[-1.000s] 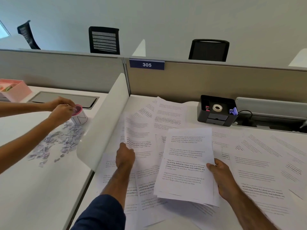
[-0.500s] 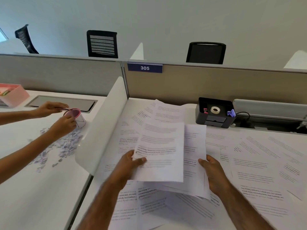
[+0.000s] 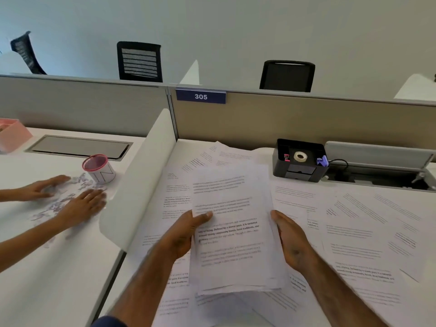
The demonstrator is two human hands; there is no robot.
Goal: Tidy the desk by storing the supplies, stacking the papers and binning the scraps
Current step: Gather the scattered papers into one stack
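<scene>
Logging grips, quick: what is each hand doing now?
Left hand: grips the paper stack, thumb on top.
Right hand: holds its right edge, fingers hidden.

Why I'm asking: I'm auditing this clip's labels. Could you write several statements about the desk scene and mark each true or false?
1. The left hand and right hand hold a stack of printed sheets between them. True.
2. The tape roll is in the left hand. False: it sits in the black desk organizer.
3. The blue partition sign reads 305. True.
4. The pink-rimmed cup stands inside the organizer. False: it stands on the neighbouring desk, beside paper scraps.
</scene>
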